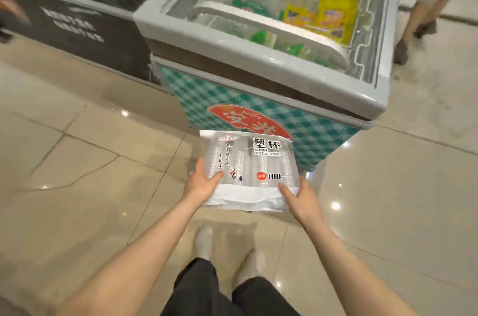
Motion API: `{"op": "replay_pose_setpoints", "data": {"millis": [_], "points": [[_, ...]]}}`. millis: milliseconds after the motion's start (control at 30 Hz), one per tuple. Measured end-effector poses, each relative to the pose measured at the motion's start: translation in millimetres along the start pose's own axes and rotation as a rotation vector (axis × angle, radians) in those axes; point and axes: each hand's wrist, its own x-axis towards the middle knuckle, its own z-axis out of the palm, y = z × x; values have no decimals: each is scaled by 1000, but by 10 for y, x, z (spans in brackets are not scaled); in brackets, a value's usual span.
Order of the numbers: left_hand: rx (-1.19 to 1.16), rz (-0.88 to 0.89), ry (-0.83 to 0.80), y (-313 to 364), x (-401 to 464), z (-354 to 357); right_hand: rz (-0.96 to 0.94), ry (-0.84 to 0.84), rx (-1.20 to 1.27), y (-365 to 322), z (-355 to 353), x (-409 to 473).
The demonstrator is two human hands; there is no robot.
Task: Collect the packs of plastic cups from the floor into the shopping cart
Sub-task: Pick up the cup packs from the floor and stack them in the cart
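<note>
A clear pack of plastic cups (254, 160) with black lettering and a white bottom band is held above the tiled floor, in front of a chest freezer. My left hand (203, 182) grips its lower left edge, thumb lying on the front. My right hand (300, 196) grips the lower right corner, thumb on the white band. No shopping cart is in view, and no other pack shows on the floor.
A chest freezer (271, 98) with a green checked front and sliding glass lid stands right behind the pack. A dark display unit (77, 28) runs along the left. A person's legs (419, 23) stand at the upper right. My own feet (204, 243) are below the pack.
</note>
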Motion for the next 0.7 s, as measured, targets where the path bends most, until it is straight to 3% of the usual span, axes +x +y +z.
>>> {"op": "replay_pose_setpoints", "data": {"millis": [333, 700], "points": [[-354, 30, 258, -764, -313, -1851, -302, -34, -226, -1827, 825, -477], [-417, 31, 475, -1804, -201, -4128, -587, -85, -274, -3918, 2287, -1134]]}}
